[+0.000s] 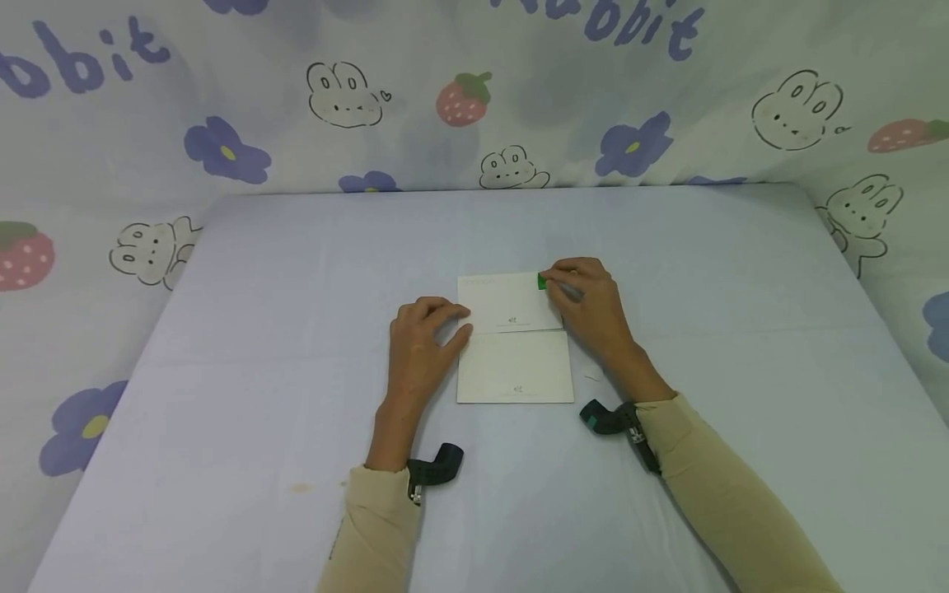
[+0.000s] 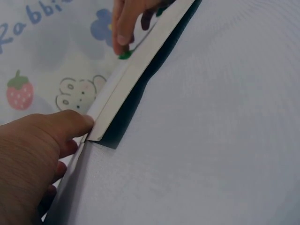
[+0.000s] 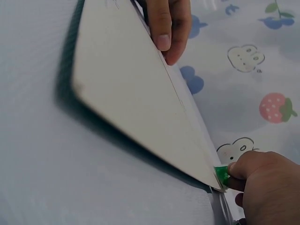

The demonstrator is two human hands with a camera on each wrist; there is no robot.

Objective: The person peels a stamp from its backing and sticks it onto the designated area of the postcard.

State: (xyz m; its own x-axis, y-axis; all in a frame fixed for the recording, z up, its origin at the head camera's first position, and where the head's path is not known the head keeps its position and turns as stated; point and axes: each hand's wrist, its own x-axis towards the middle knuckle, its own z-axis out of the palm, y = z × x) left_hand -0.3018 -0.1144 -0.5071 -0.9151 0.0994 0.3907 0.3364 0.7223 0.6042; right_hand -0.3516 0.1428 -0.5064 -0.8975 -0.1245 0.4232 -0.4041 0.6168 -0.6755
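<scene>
A cream-white sheet-like piece (image 1: 511,362) with two panels and a crease across its middle lies on the table. Faint small writing shows near each panel's lower side. At its left edge, by the crease, my left hand (image 1: 423,338) rests its thumb and forefinger, which stand a little apart. My right hand (image 1: 589,305) pinches a small green piece (image 1: 542,282) at the upper right corner, between thumb and forefinger. In the right wrist view the green piece (image 3: 222,176) overlaps the panel's corner; the fingers hide part of it. A dark band runs under the near panel edge.
A white cloth (image 1: 259,329) covers the table. Behind it hangs a curtain (image 1: 408,91) printed with rabbits, strawberries and flowers. Black wrist cameras sit on the left wrist (image 1: 437,465) and the right wrist (image 1: 615,420). Right of the panels lies a thin dark strand (image 1: 591,378).
</scene>
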